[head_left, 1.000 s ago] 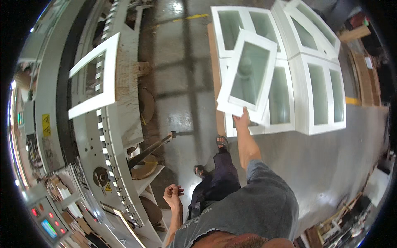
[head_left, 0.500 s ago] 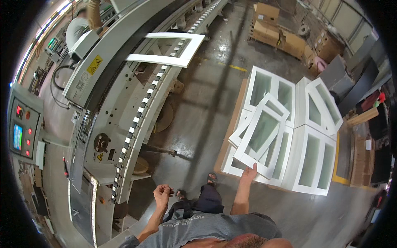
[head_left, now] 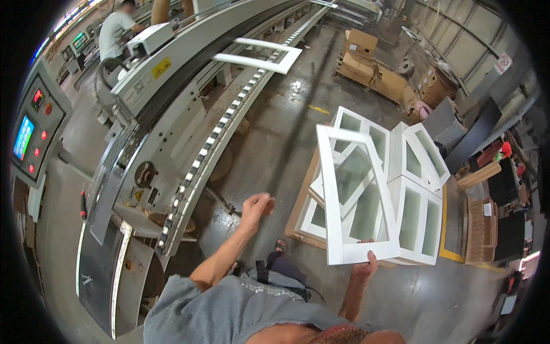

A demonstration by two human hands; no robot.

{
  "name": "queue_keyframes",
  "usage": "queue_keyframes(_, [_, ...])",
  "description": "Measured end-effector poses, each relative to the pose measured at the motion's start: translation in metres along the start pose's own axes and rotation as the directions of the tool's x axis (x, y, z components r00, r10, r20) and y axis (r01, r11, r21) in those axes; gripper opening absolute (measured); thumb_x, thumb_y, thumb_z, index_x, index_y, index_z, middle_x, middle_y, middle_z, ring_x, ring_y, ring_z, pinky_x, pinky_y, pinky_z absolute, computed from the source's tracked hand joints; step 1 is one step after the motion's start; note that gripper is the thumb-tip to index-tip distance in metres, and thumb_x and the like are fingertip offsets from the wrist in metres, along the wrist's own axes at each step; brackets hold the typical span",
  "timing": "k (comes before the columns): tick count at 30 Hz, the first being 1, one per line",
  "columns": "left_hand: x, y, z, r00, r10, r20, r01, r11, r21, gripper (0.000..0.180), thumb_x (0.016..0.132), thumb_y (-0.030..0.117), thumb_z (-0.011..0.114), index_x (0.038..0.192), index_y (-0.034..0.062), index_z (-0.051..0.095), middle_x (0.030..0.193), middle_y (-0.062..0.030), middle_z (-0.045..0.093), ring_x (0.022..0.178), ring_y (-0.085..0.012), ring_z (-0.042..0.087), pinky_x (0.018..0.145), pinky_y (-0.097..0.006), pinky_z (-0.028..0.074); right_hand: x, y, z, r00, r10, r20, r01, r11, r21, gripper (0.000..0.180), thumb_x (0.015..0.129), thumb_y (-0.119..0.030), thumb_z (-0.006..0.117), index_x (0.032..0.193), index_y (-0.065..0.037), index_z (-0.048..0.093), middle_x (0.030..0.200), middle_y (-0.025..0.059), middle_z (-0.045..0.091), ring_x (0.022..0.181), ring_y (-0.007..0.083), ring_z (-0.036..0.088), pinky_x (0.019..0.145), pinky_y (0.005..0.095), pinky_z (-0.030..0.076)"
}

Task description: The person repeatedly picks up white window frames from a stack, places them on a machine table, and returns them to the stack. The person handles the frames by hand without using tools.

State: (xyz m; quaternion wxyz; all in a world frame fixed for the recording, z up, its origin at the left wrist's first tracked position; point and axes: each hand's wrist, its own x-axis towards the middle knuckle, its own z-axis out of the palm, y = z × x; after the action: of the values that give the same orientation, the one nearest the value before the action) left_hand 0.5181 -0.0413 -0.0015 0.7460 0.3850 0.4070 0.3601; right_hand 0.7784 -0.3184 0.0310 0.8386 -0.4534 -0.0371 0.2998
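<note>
My right hand (head_left: 364,268) grips the near rail of a white rectangular frame (head_left: 358,252), thumb on top and fingers beneath. The frame is raised and tilted above a stack of similar white frames (head_left: 424,261) on the right. Its opening lets the frames below show through. My left hand (head_left: 256,211) is in mid-air between the stack and the long machine, fingers curled in and nothing visible in them. Farther up, another white frame (head_left: 291,60) lies partly in the machine (head_left: 172,109), sticking out over its chain of black and white pads (head_left: 220,129).
A control panel (head_left: 37,123) with a lit screen stands at the left. Beyond the machine is another person (head_left: 114,34). Cardboard boxes (head_left: 369,66) sit on a pallet at the far right. A brown board (head_left: 301,212) lies under the stack's left edge.
My right hand has lifted the top frame off the stack, swinging it upright and leftward. My left hand has risen forward. The frame on the machine has moved farther along, away from me.
</note>
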Motion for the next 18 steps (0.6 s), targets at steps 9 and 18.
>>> queue_keyframes(9, [-0.068,0.091,0.013,0.979,0.109,-0.172,-0.179,0.866,-0.468,0.040,0.093,0.024,0.061,0.117,-0.0045,0.046,0.108,-0.0236,0.062,0.095,-0.0321,0.065,0.079,-0.041,0.058,-0.067,-0.009,0.023,0.897,0.236,0.373,-0.203,0.971,-0.126,0.066,0.071,-0.017,0.068,0.129,0.006,0.044,0.107,0.0235,0.059,0.095,0.0345,0.063,0.085,0.0423,0.055])
queue_keyframes(18, [-0.193,0.094,-0.129,0.689,0.217,-0.691,-0.504,0.830,-0.241,0.035,0.093,0.020,0.061,0.113,-0.0039,0.046,0.097,-0.0193,0.065,0.082,-0.0265,0.068,0.066,-0.034,0.057,-0.090,0.080,0.114,0.584,0.643,0.496,-0.525,0.765,-0.374,0.058,0.070,-0.010,0.069,0.123,0.005,0.049,0.102,0.0238,0.062,0.086,0.0346,0.066,0.077,0.0431,0.058])
